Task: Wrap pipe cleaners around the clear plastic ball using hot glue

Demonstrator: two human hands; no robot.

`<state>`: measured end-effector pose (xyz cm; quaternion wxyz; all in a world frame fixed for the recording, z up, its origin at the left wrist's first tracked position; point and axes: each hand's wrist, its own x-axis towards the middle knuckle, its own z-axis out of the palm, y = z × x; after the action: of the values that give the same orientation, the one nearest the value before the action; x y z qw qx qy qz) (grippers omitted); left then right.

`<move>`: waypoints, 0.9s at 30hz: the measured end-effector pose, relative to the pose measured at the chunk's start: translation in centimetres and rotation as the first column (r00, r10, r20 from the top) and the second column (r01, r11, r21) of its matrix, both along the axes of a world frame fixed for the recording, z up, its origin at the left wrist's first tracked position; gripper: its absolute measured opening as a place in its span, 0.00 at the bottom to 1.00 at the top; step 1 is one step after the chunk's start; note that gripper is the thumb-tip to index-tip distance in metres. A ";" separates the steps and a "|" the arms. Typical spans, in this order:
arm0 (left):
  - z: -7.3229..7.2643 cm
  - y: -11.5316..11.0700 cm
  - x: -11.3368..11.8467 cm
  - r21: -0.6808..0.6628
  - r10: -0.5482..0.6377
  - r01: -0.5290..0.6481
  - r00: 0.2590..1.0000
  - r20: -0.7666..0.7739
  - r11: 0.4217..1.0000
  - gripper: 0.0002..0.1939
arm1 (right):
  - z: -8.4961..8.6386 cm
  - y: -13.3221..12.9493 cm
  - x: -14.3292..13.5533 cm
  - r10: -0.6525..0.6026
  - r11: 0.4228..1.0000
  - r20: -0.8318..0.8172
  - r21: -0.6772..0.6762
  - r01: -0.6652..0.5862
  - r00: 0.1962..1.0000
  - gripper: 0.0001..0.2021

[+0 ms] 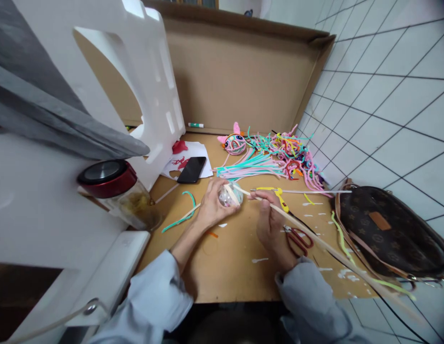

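My left hand [213, 203] is closed around a clear plastic ball [227, 197], which has a pale strip across it. In my right hand [270, 217], pinched between the fingers, is a long cream pipe cleaner [300, 225]. One end of it reaches the ball, and the other trails to the lower right. Just behind the right hand lies a yellow glue gun [279, 193], with a pale stick out of its back. Red-handled scissors [298, 240] rest by the right wrist. Teal pipe cleaners [182, 219] lie left of my left hand.
Farther back are a pink decorated ball with ears [235, 143], bundled pipe cleaners [252, 165] and a tangled heap [289, 145]. A phone [192, 170] lies on paper. A lidded jar [121, 196] stands left; a brown bag [394, 229] sits right. Cardboard [239, 71] walls the back.
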<state>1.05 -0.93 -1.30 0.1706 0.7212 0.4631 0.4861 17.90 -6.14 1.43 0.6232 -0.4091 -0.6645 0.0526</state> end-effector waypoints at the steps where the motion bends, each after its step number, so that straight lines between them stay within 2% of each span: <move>1: 0.0 0.0 0.0 0.001 -0.006 0.006 1.000 -0.005 1.000 0.35 | 0.1 -0.3 0.3 -0.005 1.000 0.042 0.005 0.005 0.999 0.13; 4: -0.1 0.1 0.0 -0.007 -0.035 0.034 0.999 -0.010 0.999 0.35 | 0.6 -0.9 0.8 -0.011 0.999 0.133 -0.049 0.017 0.991 0.13; 6: -0.3 0.1 0.0 -0.012 -0.041 0.041 0.999 -0.004 0.999 0.35 | 0.8 -1.1 0.8 0.008 0.999 0.122 -0.049 -0.002 0.992 0.13; 8: -0.5 0.2 -0.1 -0.010 -0.043 0.043 0.999 0.002 0.999 0.36 | 0.7 -1.0 0.7 0.025 1.000 0.065 -0.009 -0.024 0.998 0.13; 13: -0.6 0.3 0.0 -0.046 -0.058 0.058 0.998 0.014 0.997 0.36 | 0.1 -0.5 0.8 0.010 0.997 -0.077 -0.077 -0.016 0.997 0.15; 16: -0.3 0.1 0.0 -0.050 -0.068 0.069 0.997 0.022 0.996 0.35 | 0.0 0.1 0.8 0.006 0.998 -0.248 -0.057 -0.021 0.969 0.15; 19: -0.1 -0.1 0.1 -0.052 -0.081 0.082 0.996 0.021 0.995 0.35 | -0.4 0.9 0.6 0.016 0.997 -0.364 -0.066 -0.043 0.931 0.11; 23: 0.0 -0.1 0.3 -0.048 -0.094 0.094 0.996 0.003 0.994 0.36 | -0.9 1.7 0.7 0.007 0.995 -0.281 -0.095 -0.035 0.960 0.05; 27: -0.1 -0.1 0.2 -0.035 -0.095 0.095 0.995 -0.016 0.995 0.37 | -1.1 1.9 1.1 -0.034 0.996 -0.153 -0.084 0.022 0.988 0.08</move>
<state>1.30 -0.99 -1.43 0.2017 0.7437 0.4381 0.4629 19.02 -4.26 0.37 0.6560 -0.4384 -0.6057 0.1026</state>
